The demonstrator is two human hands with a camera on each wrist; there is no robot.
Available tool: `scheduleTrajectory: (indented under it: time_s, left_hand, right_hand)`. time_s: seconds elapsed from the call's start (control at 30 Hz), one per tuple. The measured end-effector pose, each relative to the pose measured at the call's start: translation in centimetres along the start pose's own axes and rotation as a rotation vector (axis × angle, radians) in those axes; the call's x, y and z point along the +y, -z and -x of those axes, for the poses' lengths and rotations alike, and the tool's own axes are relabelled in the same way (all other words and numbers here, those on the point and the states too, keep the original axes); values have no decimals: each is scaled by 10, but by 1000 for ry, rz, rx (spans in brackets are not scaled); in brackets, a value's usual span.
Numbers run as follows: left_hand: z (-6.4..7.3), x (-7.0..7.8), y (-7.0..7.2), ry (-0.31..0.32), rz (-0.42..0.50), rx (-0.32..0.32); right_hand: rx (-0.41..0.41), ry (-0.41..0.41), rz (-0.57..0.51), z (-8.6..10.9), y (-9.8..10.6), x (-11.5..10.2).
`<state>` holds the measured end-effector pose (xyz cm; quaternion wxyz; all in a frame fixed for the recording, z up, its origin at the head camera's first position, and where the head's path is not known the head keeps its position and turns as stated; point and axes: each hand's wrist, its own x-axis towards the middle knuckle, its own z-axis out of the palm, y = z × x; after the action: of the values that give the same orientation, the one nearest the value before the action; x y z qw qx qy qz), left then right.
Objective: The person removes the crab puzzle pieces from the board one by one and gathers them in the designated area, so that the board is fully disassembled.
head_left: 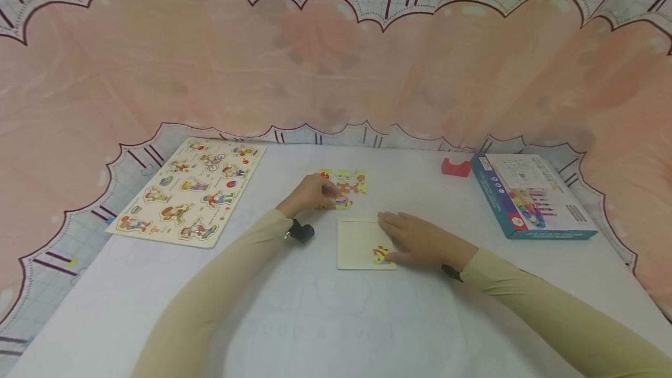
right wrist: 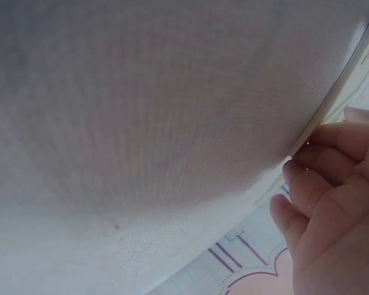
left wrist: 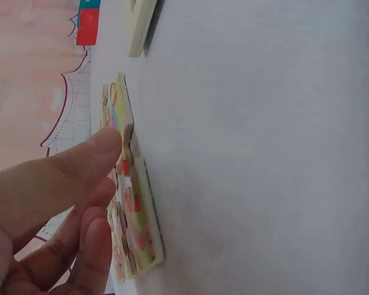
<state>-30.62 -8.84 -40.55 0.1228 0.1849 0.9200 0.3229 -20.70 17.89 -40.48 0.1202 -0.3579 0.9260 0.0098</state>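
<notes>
A shallow wooden puzzle board (head_left: pixel 357 249) lies on the table, with one yellow-and-red puzzle piece (head_left: pixel 381 255) in its near right corner. My right hand (head_left: pixel 425 241) rests on the board's right side, fingers at the far edge and thumb beside that piece. Seen from the right wrist, the fingers (right wrist: pixel 329 163) lie loosely along the board's edge. Beyond the board is a group of colourful puzzle pieces (head_left: pixel 359 182). My left hand (head_left: pixel 310 192) is at their left side. In the left wrist view, its thumb (left wrist: pixel 104 144) pinches the edge of a slightly raised piece; the index fingertip is hidden.
A large picture board (head_left: pixel 196 191) with cartoon children lies at the left. On the right lies a blue-and-white box (head_left: pixel 541 191), with a red notched block (head_left: pixel 455 167) beside it. A patterned pink cloth (head_left: pixel 236 63) hangs behind the white table (head_left: pixel 294 319).
</notes>
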Motion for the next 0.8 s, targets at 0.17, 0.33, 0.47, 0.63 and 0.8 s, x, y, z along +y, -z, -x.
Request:
scheduleTrajectory:
  time_s: [0.17, 0.33, 0.47, 0.63, 0.8]
  left_hand:
    - [3, -2, 2, -14, -30, 9]
    - [9, -7, 5, -55, -76, 25]
    - [12, -10, 7, -51, -69, 29]
    - [14, -12, 8, -25, -44, 29]
    - [14, -14, 8, -4, -20, 25]
  right_hand:
    - [2, -3, 10, 0, -1, 0]
    - [2, 2, 13, 0, -1, 0]
    - [12, 22, 18, 0, -1, 1]
    - [18, 38, 25, 0, -2, 2]
    - [21, 48, 26, 0, -2, 2]
